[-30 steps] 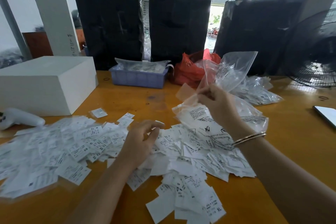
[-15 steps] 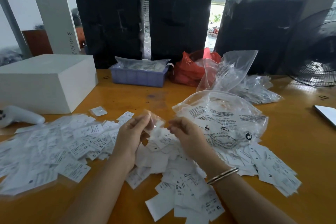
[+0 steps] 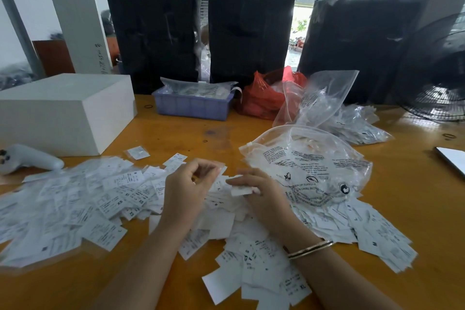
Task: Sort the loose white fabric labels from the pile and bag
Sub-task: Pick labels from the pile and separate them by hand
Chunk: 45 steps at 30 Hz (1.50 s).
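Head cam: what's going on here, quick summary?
A person is sorting loose white fabric labels spread across a yellow table. The left hand pinches a small label raised above the pile; the right hand holds another label low against the pile. A clear printed plastic bag lies just beyond the right hand, on the labels. A white box, a blue tray and a red bag sit further back.
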Each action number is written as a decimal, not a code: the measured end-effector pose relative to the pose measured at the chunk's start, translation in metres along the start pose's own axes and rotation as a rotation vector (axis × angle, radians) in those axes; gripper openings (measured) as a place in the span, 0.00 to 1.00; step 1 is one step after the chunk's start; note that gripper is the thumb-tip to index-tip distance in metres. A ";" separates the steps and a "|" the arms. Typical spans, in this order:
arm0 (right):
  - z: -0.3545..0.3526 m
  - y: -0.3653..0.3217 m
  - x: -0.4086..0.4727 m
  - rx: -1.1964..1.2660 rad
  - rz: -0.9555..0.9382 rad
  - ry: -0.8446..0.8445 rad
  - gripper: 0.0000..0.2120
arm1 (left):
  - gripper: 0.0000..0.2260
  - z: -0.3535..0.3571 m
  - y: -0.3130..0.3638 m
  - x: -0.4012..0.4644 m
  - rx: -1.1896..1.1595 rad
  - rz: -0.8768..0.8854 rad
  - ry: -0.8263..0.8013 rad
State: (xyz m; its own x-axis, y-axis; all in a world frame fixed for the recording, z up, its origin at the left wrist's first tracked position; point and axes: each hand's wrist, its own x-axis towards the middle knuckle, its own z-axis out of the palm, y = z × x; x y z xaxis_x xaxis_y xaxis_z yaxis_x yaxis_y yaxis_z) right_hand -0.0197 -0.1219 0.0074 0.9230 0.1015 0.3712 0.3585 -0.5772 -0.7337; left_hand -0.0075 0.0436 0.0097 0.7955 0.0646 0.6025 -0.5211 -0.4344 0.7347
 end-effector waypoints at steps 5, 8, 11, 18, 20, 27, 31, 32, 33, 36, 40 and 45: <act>-0.005 0.004 -0.003 0.025 0.080 0.028 0.25 | 0.04 0.000 0.000 -0.001 0.105 0.135 -0.008; -0.002 0.004 -0.004 -0.257 0.023 -0.037 0.23 | 0.09 0.000 0.001 -0.001 0.097 0.175 -0.029; 0.000 0.001 -0.006 -0.430 -0.018 -0.121 0.19 | 0.10 0.000 0.002 0.000 0.061 0.183 -0.068; 0.001 -0.003 -0.010 -0.286 -0.097 -0.013 0.21 | 0.10 0.000 0.005 0.000 -0.093 0.116 -0.157; 0.002 -0.001 -0.009 -0.222 -0.062 0.024 0.21 | 0.11 0.000 0.005 0.000 -0.114 0.112 -0.166; -0.008 -0.003 -0.009 0.339 0.163 0.085 0.24 | 0.09 0.000 0.001 0.000 -0.122 0.037 -0.162; -0.012 -0.006 -0.010 0.602 0.135 0.274 0.24 | 0.09 0.001 -0.001 -0.001 -0.131 -0.003 -0.185; -0.013 -0.007 -0.010 0.660 0.120 0.312 0.25 | 0.09 0.001 -0.002 -0.001 -0.123 -0.009 -0.191; -0.014 -0.008 -0.010 0.727 0.108 0.332 0.25 | 0.10 0.002 -0.001 -0.001 -0.112 -0.009 -0.197; -0.016 -0.012 -0.009 0.863 0.105 0.347 0.23 | 0.15 0.002 0.001 -0.002 -0.071 0.026 -0.222; -0.016 -0.017 -0.011 0.887 0.115 0.352 0.17 | 0.16 0.002 0.003 -0.003 0.002 0.092 -0.262; -0.015 -0.019 -0.013 0.841 0.103 0.335 0.16 | 0.18 0.002 0.002 -0.002 0.021 0.113 -0.259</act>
State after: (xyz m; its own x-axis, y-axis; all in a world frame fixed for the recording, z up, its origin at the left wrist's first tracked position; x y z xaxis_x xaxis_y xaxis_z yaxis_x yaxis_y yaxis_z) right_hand -0.0403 -0.1250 0.0252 0.9142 -0.2345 0.3306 0.3818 0.2244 -0.8966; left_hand -0.0093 0.0409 0.0090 0.7864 -0.2160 0.5787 -0.6069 -0.4447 0.6588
